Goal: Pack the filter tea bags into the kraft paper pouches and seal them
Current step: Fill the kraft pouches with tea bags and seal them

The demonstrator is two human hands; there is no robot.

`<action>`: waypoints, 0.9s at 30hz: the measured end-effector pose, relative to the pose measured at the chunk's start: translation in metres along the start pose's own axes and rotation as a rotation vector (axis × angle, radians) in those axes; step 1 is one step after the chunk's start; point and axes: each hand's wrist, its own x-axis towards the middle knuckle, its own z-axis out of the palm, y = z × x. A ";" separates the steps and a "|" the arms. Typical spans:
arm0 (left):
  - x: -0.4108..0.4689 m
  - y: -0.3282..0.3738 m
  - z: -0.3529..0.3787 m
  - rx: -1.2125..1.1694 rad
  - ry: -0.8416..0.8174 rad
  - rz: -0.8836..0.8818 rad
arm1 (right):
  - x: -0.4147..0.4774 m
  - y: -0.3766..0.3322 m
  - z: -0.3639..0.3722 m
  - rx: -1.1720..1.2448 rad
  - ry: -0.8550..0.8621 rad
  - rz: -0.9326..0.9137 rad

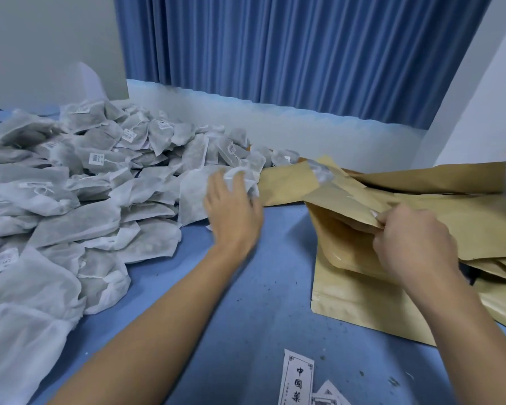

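Observation:
A big heap of white filter tea bags (79,182) covers the left half of the blue table. My left hand (231,209) rests on the heap's right edge, fingers curled over one tea bag (193,197) with its white top bunched under my fingertips. My right hand (412,241) pinches the open mouth of a kraft paper pouch (354,252), which lies on a stack of more pouches (462,214) at the right. Another tea bag (320,171) pokes out among the pouches behind.
Printed paper labels (297,378) lie at the table's near edge. Dark tea crumbs dot the blue table surface (263,287) between my arms. A blue curtain (289,48) and a white wall ledge close off the back.

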 end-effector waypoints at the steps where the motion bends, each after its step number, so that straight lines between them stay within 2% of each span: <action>1: 0.003 -0.016 0.005 0.123 -0.176 -0.098 | 0.000 -0.001 0.001 0.001 0.000 0.000; 2: 0.003 -0.027 0.008 0.186 -0.305 -0.164 | 0.000 -0.001 0.002 0.003 0.001 0.001; 3: 0.002 -0.033 0.010 0.174 -0.358 -0.203 | 0.000 -0.002 0.002 0.006 0.000 0.003; 6: -0.008 -0.022 0.008 -0.037 -0.297 -0.249 | 0.000 -0.001 0.003 0.016 -0.008 0.010; 8: -0.022 -0.008 0.004 -0.081 -0.214 -0.145 | 0.001 0.000 0.001 0.026 -0.016 0.011; 11: -0.042 0.009 -0.012 -0.290 0.092 0.167 | 0.002 0.003 -0.001 0.042 -0.015 0.006; 13: -0.063 0.026 -0.028 -0.427 0.202 0.471 | 0.003 0.006 -0.002 0.069 -0.013 0.004; 16: -0.099 0.049 -0.035 -0.472 0.071 0.929 | 0.006 0.009 -0.005 0.123 -0.047 0.000; 18: -0.109 0.064 -0.028 -0.373 -0.058 1.059 | 0.008 0.010 -0.007 0.160 -0.091 0.000; 20: -0.104 0.080 -0.017 -0.280 -0.191 1.019 | 0.009 0.011 -0.008 0.169 -0.123 -0.004; 24: -0.094 0.107 0.003 -0.154 -0.506 0.618 | 0.012 0.013 -0.004 0.174 -0.169 -0.069; 27: -0.089 0.118 0.018 -0.093 -0.552 0.425 | 0.013 0.015 -0.002 0.201 -0.169 -0.093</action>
